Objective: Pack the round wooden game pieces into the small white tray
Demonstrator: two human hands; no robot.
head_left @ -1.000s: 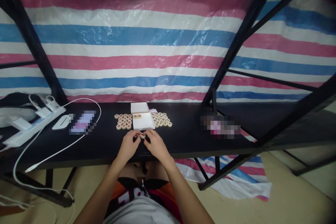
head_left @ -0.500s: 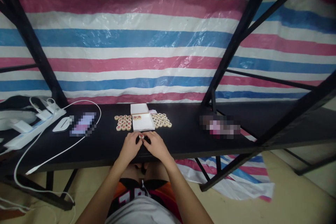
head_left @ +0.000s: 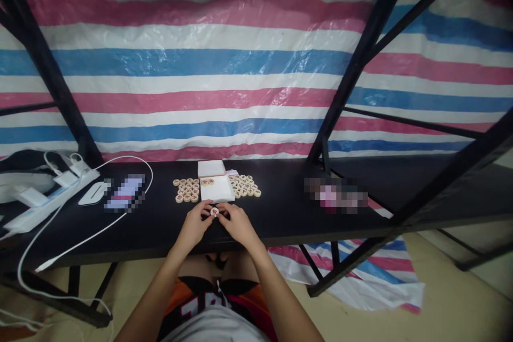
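Observation:
Between my two hands is a round xiangqi piece (head_left: 215, 212) with a red character facing up. My left hand (head_left: 195, 223) pinches it from the left, and my right hand (head_left: 238, 222) has its fingers closed on it from the right. Just beyond my fingertips lies an open white box (head_left: 220, 193) with its lid (head_left: 211, 169) folded back. Two pieces (head_left: 208, 182) sit in the box's far left corner. Left of the box stand rows of red-marked pieces (head_left: 187, 191). On its right side is a cluster of dark-marked pieces (head_left: 245, 186).
A power strip (head_left: 48, 200) with plugs, a white cable (head_left: 96, 232) and a blurred phone (head_left: 126, 192) lie on the left of the black tabletop (head_left: 276, 214). Blurred objects (head_left: 335, 195) rest at the right. Black frame posts and a striped sheet (head_left: 200, 59) stand behind.
The piece's red face shows more fully between my fingers, and my hands have opened slightly wider around it. The view has shifted a little; the box and rows look the same.

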